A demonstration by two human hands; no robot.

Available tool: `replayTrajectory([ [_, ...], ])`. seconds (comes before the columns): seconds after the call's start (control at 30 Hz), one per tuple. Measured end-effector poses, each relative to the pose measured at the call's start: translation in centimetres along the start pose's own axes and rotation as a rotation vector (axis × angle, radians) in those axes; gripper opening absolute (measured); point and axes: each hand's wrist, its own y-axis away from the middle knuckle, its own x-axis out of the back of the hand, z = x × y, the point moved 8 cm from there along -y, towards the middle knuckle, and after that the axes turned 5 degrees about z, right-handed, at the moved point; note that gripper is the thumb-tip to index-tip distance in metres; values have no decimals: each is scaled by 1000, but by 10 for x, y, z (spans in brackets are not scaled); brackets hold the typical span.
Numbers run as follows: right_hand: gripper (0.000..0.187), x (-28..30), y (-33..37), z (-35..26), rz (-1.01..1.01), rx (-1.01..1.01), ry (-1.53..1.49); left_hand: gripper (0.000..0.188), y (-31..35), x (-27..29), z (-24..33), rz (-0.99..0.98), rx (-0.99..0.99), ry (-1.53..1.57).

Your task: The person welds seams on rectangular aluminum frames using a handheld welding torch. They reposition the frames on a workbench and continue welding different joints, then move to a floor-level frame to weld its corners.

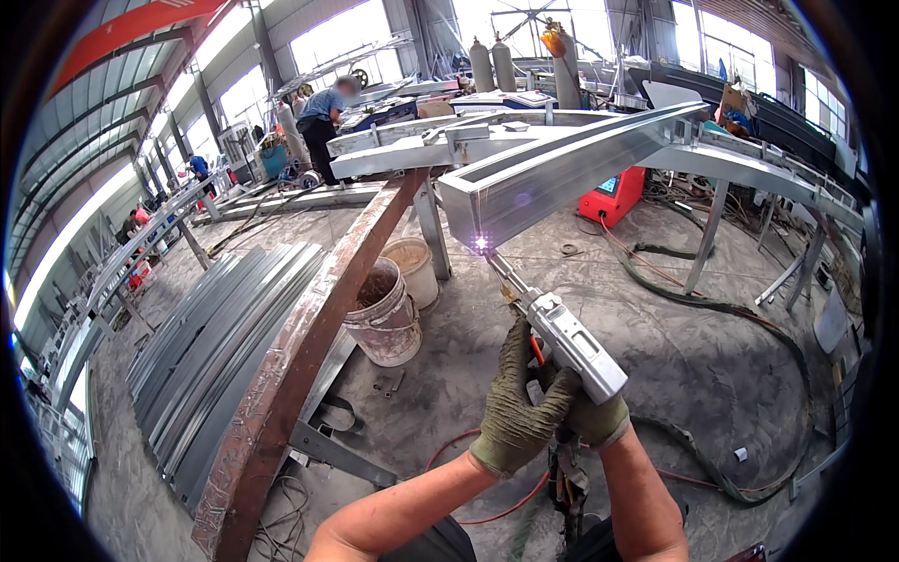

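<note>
Both my hands wear olive work gloves and are closed on a silver handheld laser welding gun (576, 347). My left hand (520, 403) wraps around the front and underside of its grip. My right hand (599, 419) grips the handle behind it, its fingers partly hidden. The gun's narrow nozzle (507, 272) points up and away from me. At its tip a bright violet-white spark (481, 244) glows on the lower near corner of a silver rectangular metal beam (562, 183). The beam's near end juts toward me from a metal stand.
A rusty brown steel beam (309, 347) slants across the left. Two dirty buckets (386, 323) stand beside it, near stacked grey metal profiles (225, 347). A red machine (613, 195) sits behind the beam. Hoses (796, 375) loop over the floor at right. A person (323, 117) bends over farther back.
</note>
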Motion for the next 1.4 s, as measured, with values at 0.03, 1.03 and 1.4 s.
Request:
replayTrajectory([
  [0.03, 33, -1, 0, 0, 1, -5, -12, 101, 0, 0, -1, 1, 12, 16],
  [1.03, 21, 5, -1, -26, 26, 95, -29, 100, 0, -3, 5, -16, 19, 12],
  [1.4, 20, 7, 3, -22, 25, 80, 32, 98, 4, -4, 3, -24, 103, 62],
])
